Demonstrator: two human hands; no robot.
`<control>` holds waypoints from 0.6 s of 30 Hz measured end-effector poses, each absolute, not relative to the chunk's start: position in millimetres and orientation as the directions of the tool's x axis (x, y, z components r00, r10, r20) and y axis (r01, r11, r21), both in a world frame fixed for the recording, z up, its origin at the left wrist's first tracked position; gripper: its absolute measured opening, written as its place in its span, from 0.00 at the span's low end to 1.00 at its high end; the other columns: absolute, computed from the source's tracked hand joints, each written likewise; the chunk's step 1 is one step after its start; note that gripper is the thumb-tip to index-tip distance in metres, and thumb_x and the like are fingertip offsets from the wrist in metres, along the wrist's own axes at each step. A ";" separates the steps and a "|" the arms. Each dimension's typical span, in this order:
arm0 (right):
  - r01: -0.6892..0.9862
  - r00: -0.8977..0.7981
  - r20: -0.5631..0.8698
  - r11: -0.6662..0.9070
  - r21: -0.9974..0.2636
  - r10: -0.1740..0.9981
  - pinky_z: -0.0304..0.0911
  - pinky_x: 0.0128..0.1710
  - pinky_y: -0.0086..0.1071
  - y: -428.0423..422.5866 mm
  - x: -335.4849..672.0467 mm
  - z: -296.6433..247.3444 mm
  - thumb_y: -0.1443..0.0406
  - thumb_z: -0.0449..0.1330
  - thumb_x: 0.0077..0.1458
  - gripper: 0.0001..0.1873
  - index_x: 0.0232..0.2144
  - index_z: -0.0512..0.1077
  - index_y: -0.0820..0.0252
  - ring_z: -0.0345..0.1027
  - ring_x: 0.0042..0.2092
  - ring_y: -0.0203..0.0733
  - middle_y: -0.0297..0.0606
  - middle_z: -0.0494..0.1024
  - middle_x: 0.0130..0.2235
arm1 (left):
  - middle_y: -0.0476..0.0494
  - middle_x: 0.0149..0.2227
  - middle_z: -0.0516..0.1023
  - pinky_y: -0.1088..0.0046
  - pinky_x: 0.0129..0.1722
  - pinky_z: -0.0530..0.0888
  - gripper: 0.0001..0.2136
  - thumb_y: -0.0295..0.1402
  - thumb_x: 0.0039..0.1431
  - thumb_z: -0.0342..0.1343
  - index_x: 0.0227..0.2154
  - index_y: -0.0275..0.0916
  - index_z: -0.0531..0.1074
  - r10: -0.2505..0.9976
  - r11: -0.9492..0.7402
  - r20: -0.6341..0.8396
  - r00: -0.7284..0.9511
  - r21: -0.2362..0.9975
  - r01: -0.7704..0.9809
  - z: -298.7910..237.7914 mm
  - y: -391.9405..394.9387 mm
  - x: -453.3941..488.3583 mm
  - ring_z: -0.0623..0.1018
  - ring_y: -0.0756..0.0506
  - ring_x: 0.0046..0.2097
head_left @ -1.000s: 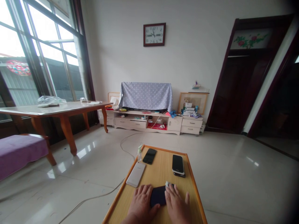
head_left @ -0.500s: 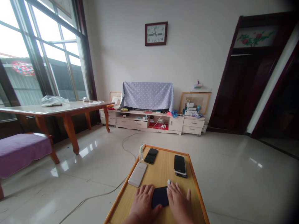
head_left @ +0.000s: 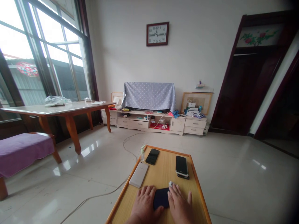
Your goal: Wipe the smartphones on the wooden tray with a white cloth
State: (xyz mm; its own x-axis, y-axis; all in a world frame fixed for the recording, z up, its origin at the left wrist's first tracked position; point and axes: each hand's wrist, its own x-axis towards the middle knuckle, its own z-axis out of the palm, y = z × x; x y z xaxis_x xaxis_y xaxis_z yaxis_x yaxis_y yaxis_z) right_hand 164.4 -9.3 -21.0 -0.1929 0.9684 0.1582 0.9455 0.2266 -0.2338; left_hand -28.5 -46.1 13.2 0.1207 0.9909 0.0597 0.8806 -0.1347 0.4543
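A dark blue, flat, phone-like slab [head_left: 161, 198] lies on the small wooden table between my hands. My left hand [head_left: 145, 202] covers its left edge, fingers pointing forward and thumb along the near edge, gripping it. At the slab's right side rests my right hand [head_left: 178, 200], palm down, little finger sticking out. A crumpled white piece [head_left: 170, 184], like tissue, pokes out from under its fingertips. Ahead on the left are a silver phone [head_left: 139, 175] and a black phone [head_left: 152, 156]. Two stacked phones [head_left: 181, 166] lie ahead on the right.
A small clear pump bottle [head_left: 142, 154] stands at the table's far left corner, inside its raised wooden rim [head_left: 198, 183]. A cable [head_left: 100, 194] runs over the floor to the left. Beyond are a larger table [head_left: 56, 109], a purple-covered seat [head_left: 25, 151] and a low cabinet [head_left: 133, 123].
The whole view has shifted slightly, so everything appears a little further right. Both hands keep nearly the same place at the dark blue slab.
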 end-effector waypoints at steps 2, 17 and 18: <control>0.961 -0.151 0.166 0.185 -0.208 0.974 0.33 0.64 0.72 -3.0 169.3 -22.4 0.56 0.38 0.69 0.28 0.64 0.64 0.49 0.54 0.68 0.56 0.40 0.60 0.67 | 0.46 0.64 0.66 0.56 0.65 0.53 0.33 0.56 0.53 0.53 0.61 0.50 0.65 0.992 -0.125 0.041 0.119 0.449 0.885 12.5 -46.0 -28.8 0.61 0.35 0.65; 0.947 -0.195 0.275 0.254 -0.196 0.942 0.48 0.60 0.73 -21.6 176.4 -62.9 0.54 0.44 0.65 0.26 0.58 0.72 0.45 0.62 0.63 0.63 0.40 0.68 0.62 | 0.45 0.64 0.67 0.56 0.66 0.52 0.33 0.56 0.54 0.52 0.61 0.49 0.65 0.992 -0.127 0.048 0.118 0.453 0.882 16.1 -48.1 -28.2 0.61 0.34 0.65; 0.950 -0.191 0.276 0.248 -0.191 0.942 0.49 0.60 0.73 -21.0 175.1 -65.4 0.54 0.46 0.64 0.26 0.58 0.73 0.46 0.63 0.62 0.64 0.41 0.69 0.62 | 0.45 0.64 0.67 0.56 0.65 0.53 0.34 0.56 0.53 0.52 0.61 0.49 0.65 0.992 -0.124 0.044 0.117 0.451 0.884 16.3 -47.9 -28.1 0.62 0.35 0.65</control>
